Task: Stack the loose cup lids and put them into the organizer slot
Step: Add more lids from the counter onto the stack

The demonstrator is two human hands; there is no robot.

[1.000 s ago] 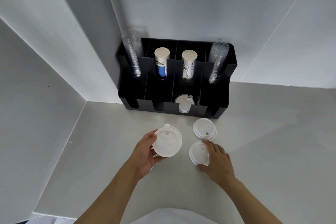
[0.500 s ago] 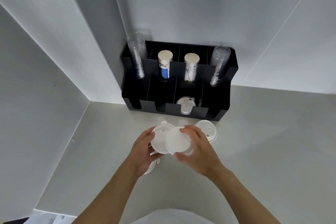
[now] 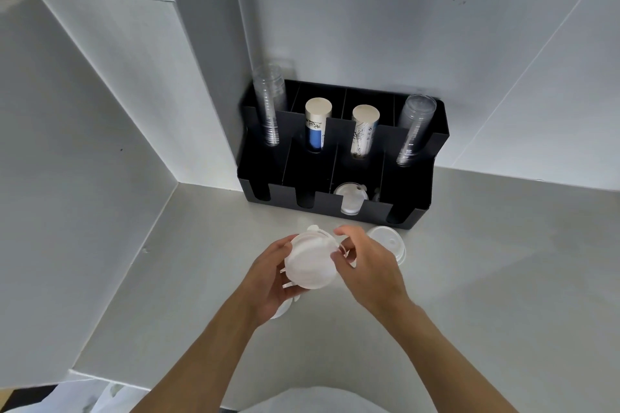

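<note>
1. The black organizer [image 3: 339,157] stands against the back wall and carries four cup stacks, left to right: a clear stack [image 3: 268,104], a paper stack with blue print [image 3: 316,126], a paper stack with dark print [image 3: 363,131] and a second clear stack [image 3: 413,129].
2. Of its four front slots, only the third from the left shows lids [image 3: 350,199]; their number cannot be told.
3. The left hand [image 3: 268,278] has its grip curled round the left edge of a held lid stack [image 3: 310,261], raised over the worktop [image 3: 486,295].
4. The right hand [image 3: 365,265] has its grip closed on the stack's right rim, thumb and fingertips touching it.
5. One loose lid [image 3: 281,310] peeks out beneath the left hand; another [image 3: 391,241] lies just right of the right hand, near the organizer's front.
6. Bare worktop spreads wide to the right; a wall closes the left side.
</note>
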